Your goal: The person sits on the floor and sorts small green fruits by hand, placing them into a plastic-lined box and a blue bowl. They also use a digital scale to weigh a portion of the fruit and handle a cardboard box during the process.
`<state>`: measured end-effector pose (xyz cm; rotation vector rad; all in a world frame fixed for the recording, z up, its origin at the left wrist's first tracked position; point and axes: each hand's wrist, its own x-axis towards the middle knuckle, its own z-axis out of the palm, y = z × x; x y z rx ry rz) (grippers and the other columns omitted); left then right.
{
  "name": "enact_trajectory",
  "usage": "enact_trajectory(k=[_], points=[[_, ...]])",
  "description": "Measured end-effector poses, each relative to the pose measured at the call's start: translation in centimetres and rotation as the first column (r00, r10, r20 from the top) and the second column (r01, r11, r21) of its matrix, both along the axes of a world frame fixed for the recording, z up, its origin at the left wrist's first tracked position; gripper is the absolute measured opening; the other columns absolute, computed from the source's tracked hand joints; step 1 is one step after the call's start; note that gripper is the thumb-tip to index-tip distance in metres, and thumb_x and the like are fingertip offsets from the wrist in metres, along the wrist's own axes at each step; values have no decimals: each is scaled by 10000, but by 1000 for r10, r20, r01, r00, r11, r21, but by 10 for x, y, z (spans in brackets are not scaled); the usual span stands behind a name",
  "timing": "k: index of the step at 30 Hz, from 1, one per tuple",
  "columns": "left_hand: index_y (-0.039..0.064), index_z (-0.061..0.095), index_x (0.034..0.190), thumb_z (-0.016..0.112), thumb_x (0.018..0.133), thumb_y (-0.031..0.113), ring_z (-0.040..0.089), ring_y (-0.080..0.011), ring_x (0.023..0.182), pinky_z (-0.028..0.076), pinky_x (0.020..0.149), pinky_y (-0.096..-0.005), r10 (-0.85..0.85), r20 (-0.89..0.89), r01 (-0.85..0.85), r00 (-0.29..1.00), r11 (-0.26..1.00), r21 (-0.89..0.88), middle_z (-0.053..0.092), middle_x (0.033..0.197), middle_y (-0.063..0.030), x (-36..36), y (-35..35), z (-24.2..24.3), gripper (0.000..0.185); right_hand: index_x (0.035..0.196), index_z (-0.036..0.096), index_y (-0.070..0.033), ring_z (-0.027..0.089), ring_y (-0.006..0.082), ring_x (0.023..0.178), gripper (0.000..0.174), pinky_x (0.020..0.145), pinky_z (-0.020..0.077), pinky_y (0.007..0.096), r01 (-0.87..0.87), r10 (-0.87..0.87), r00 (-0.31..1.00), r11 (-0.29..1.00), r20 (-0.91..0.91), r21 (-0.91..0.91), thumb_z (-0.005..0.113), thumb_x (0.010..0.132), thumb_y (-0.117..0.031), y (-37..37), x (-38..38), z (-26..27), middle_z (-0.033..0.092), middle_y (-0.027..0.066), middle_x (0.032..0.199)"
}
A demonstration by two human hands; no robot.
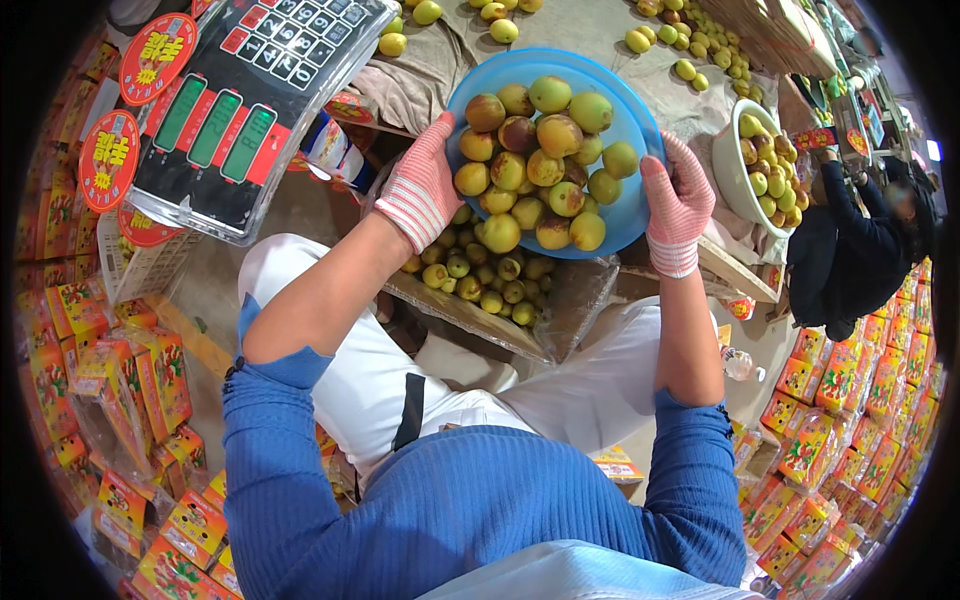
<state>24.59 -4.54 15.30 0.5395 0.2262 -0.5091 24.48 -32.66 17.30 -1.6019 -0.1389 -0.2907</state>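
Note:
Both my hands wear pink-striped knit gloves and grip a round blue plastic basin (634, 217) at opposite sides. My left hand (424, 180) holds the left rim, and my right hand (677, 202) has its thumb over the right rim. Inside the basin lies a heap of green and reddish-brown jujubes (544, 154). Just below it, in front of my knees, stands an open cardboard box (465, 311) lined with clear plastic. More green jujubes (495, 281) fill that box, partly hidden under the basin.
A weighing scale (225, 112) with green displays stands at left. On the cloth-covered table (577, 30) lie loose jujubes (697, 45); a white basin of jujubes (724, 165) sits at right. A person in dark clothes (855, 232) is beyond it. Stacked printed cartons (832, 390) line both sides.

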Motion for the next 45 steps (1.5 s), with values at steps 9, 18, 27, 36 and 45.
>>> enact_trajectory(k=[9, 18, 27, 36, 45], points=[[47, 258, 1558, 351, 1081, 416, 362, -340, 1459, 318, 1209, -494, -30, -11, 29, 999, 997, -70, 344, 1584, -183, 3, -3, 1, 610, 1244, 661, 47, 536, 42, 814, 343, 714, 435, 195, 52, -53, 999, 995, -11, -85, 718, 933, -85, -2, 0, 6, 666, -4, 974], [38, 326, 1531, 459, 1054, 436, 427, -327, 1422, 325, 1203, -483, -47, 56, 56, 997, 984, -170, 418, 1547, -179, 2, -5, -10, 635, 1179, 686, 57, 598, 98, 917, 264, 851, 478, 239, 75, -76, 996, 997, -52, -20, 658, 969, -102, -16, 21, -10, 695, 42, 1027], [141, 434, 1459, 663, 950, 312, 559, -278, 1273, 554, 959, -480, -81, 31, 67, 996, 946, 318, 532, 1422, -116, -3, 1, -34, 584, 1189, 688, 51, 565, 50, 811, 276, 723, 448, 183, 170, -178, 983, 974, -40, -148, 710, 932, -47, -11, 17, -13, 695, 18, 982], [80, 422, 1435, 537, 877, 96, 608, -344, 1206, 564, 925, -562, -100, -73, 121, 992, 914, 388, 546, 1371, -169, 4, 15, -35, 570, 1123, 727, 8, 496, 26, 718, 262, 668, 425, 188, 179, -165, 982, 967, 87, -183, 783, 882, -80, 6, 5, -8, 660, -38, 851], [69, 478, 1421, 550, 855, 89, 617, -251, 1175, 574, 943, -426, -96, 142, 34, 985, 920, 390, 590, 1312, -119, 6, 17, -5, 571, 1135, 710, 45, 583, 58, 804, 278, 758, 482, 205, 230, -207, 949, 971, 237, -72, 776, 892, -71, 8, 5, 5, 690, 11, 911]])
